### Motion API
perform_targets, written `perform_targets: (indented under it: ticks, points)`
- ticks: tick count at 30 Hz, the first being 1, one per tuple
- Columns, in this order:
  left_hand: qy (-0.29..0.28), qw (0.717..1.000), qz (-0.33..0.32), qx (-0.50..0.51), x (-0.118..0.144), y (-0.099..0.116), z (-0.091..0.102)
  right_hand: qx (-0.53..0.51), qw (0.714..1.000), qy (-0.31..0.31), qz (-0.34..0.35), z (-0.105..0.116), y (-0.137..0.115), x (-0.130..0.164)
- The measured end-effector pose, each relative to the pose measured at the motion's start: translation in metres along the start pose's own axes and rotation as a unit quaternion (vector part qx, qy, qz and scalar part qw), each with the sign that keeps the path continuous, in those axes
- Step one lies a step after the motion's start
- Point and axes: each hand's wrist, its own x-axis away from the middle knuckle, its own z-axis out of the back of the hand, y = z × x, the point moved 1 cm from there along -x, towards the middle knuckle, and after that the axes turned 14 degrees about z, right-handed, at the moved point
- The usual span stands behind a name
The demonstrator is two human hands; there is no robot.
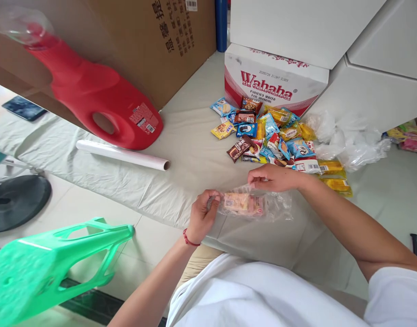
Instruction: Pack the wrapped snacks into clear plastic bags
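A clear plastic bag (278, 206) lies flat near the front edge of the covered surface, with pink and yellowish snack packets (240, 203) inside it. At the bag's left end, my left hand (204, 211) pinches the plastic between thumb and fingers. My right hand (271, 177) has its fingers closed on the bag's upper edge, above the packets. Just beyond my right hand spreads a pile of small wrapped snacks (270, 131) in blue, yellow, brown and red.
A Wahaha carton (273, 81) stands behind the snacks, with crumpled clear bags (351, 141) to the right. On the left are a red detergent bottle (106, 100), a white roll (123, 155) and a large cardboard box (126, 41). A green stool (58, 268) lies tipped on the floor.
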Motion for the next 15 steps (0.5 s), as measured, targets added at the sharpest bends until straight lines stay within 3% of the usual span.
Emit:
perform_targets:
  ticks: [7,15]
  points:
    - [0.002,1.000,0.010,-0.013,0.009,0.017,-0.009,-0.162,0.963,0.120,-0.178,-0.026,0.007,-0.001]
    - [-0.029,0.997,-0.011,-0.064,0.014,0.027,-0.027,-0.159,0.955,0.156,-0.194,-0.038,0.003,-0.003]
